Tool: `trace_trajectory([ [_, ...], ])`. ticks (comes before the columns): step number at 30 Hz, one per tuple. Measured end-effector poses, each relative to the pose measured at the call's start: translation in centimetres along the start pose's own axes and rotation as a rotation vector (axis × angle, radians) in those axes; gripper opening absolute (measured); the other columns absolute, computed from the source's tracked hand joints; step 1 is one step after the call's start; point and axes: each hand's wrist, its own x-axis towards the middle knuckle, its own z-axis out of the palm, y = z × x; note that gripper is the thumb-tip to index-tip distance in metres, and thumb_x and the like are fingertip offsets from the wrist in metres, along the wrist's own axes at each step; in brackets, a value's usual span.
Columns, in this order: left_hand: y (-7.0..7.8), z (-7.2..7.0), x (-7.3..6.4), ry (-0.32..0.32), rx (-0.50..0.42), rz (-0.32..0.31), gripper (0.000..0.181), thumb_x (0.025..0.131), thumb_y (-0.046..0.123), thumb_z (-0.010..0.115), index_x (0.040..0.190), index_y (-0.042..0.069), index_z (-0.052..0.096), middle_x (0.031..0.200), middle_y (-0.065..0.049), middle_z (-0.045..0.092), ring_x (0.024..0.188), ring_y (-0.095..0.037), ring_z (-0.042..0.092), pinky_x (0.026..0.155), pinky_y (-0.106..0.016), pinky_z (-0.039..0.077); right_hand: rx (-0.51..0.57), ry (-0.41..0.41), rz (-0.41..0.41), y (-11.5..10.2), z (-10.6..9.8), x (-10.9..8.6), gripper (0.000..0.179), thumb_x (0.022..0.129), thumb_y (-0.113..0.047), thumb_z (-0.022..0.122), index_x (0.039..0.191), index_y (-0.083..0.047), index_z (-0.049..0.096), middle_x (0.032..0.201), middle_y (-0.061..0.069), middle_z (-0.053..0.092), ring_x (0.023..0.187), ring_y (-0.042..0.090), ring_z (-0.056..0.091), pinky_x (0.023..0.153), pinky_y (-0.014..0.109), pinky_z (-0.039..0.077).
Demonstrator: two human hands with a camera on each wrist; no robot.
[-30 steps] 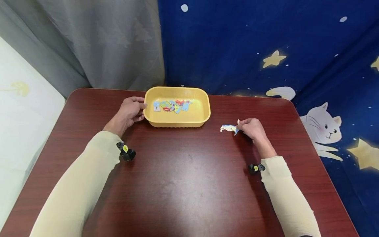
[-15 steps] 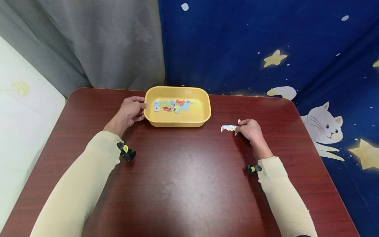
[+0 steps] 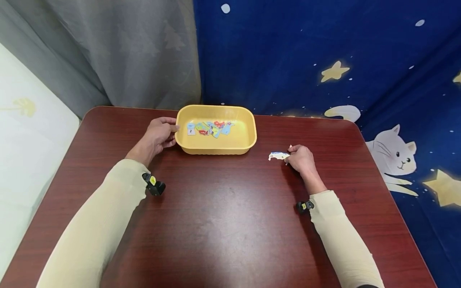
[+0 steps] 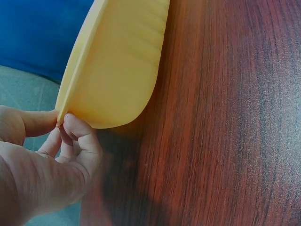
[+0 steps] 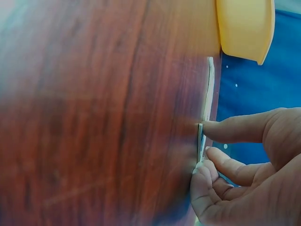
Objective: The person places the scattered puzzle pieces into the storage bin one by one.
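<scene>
My left hand [image 3: 158, 134] pinches the left rim of a yellow plastic basin [image 3: 216, 151], thumb on one side and fingers on the other, as the left wrist view shows. Several colourful flat pieces [image 3: 216, 130] with irregular outlines, like map puzzle pieces, lie inside. To the right of the basin, my right hand [image 3: 301, 159] holds a thin puzzle piece [image 5: 200, 141] between thumb and fingers. Against it on the table lies a white and blue puzzle piece [image 3: 277, 155], its right end hidden by my fingers. Whether the two pieces are joined I cannot tell.
All of this is on a dark red wooden table [image 3: 216, 224] with rounded far corners. Behind it hang a grey curtain [image 3: 144, 52] and a blue curtain [image 3: 273, 52] with stars and a cat. A small camera sits on each wrist.
My right hand and forearm have shifted slightly left, and the fingers now cover more of the white and blue piece's right end. The left hand and basin stay put.
</scene>
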Motion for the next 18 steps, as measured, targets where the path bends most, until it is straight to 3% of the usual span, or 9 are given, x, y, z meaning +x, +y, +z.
trace_trajectory([
  [10,-0.16,0.04,0.27,0.012,0.007,-0.007,0.039,0.098,0.017,0.056,0.136,0.014,0.045,0.087,-0.003,0.057,0.058,-0.009,0.053,0.055,-0.020,0.052,-0.023,-0.006,0.002,-0.21,-0.14,-0.15,0.038,0.080,-0.010,0.069,0.116,0.002,0.066,0.121,0.022,0.063,0.104,0.036,0.056,0.095,0.047,0.045],
  [18,-0.03,0.12,0.37,0.012,0.001,-0.008,0.039,0.098,0.016,0.056,0.135,0.013,0.045,0.088,-0.004,0.057,0.058,-0.009,0.053,0.054,-0.020,0.051,-0.029,-0.006,-0.009,-0.34,-0.13,-0.20,0.032,0.079,-0.009,0.069,0.110,-0.001,0.070,0.116,0.021,0.065,0.101,0.036,0.058,0.089,0.046,0.046],
])
